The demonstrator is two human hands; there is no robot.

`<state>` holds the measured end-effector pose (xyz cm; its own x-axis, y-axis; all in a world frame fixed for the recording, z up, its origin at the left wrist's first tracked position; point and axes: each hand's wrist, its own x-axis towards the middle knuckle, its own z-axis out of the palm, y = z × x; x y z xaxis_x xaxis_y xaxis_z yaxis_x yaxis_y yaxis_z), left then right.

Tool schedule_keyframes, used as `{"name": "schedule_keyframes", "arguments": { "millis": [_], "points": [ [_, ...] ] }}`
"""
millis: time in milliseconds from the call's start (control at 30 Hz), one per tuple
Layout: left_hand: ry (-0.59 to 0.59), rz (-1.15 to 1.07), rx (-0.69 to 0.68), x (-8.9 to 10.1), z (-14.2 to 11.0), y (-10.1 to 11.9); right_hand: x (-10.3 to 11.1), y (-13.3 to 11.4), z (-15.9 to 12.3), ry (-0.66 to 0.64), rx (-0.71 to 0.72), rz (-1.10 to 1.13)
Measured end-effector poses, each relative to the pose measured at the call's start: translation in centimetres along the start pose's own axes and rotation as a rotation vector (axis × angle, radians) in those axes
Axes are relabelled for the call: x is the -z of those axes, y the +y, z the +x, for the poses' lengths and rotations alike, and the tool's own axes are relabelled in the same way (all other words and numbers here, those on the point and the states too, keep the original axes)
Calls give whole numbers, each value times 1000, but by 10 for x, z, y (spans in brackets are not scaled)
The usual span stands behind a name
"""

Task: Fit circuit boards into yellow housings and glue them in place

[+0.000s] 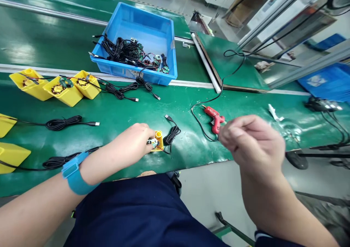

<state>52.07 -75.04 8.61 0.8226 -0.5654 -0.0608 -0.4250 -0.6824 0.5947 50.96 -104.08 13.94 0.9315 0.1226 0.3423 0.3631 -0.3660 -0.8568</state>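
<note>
My left hand (138, 139), with a blue band on the wrist, is closed at the left side of a small yellow plastic case (160, 146). Its fingertips reach the circuit board (153, 142) inside, and the hand hides part of both. A coiled black USB cable (172, 134) lies to the case's right. Raised over the bench edge, my right hand (253, 145) has its fingers curled into a pinch. Whatever it may hold cannot be made out. Just left of those fingertips in the picture, a red glue gun (214, 118) rests on the green bench.
A blue bin (147, 24) of cabled circuit boards stands at the back. Several yellow cases (65, 94) with boards and cables are on the left. The glue gun's black cord (231, 74) runs to the back right. A white scrap (274, 113) lies at the right.
</note>
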Motion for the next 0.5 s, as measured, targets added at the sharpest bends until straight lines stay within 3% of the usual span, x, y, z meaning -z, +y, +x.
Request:
{"name": "schedule_keyframes", "arguments": {
  "millis": [67, 133, 300, 500],
  "points": [
    [-4, -3, 9, 3, 0, 3, 7, 9, 4, 217, 27, -85],
    [-21, -3, 26, 8, 1, 8, 5, 17, 7, 302, 36, -238],
    [-47, 31, 51, 11, 4, 12, -32, 29, -4, 44, 115, -281],
    [24, 53, 15, 3, 3, 6, -86, 62, -29, 60, 99, -100]
  ]
}}
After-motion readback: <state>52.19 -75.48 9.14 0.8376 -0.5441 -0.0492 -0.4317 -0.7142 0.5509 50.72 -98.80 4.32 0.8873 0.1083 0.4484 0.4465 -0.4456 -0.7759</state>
